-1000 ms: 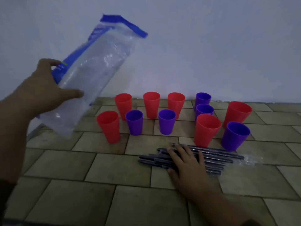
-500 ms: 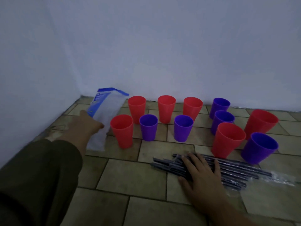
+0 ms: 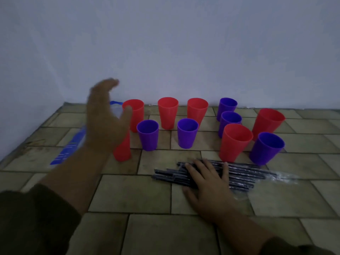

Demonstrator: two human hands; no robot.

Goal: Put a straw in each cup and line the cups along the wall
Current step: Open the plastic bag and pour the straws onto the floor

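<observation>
Left hand (image 3: 104, 118) hovers with fingers spread, holding nothing, over the red cup (image 3: 122, 150) at the cluster's 9 o'clock, probably setting up a grab. Right hand (image 3: 206, 183) lies flat with fingers straight, pressing the straws (image 3: 239, 173) at 6 o'clock, I guess so they don't roll. The cups (image 3: 187, 132) have no straws yet and sit bunched near the wall (image 3: 184, 52) at 12. Plastic bag (image 3: 70, 150) lies at 9, out of the way.
</observation>
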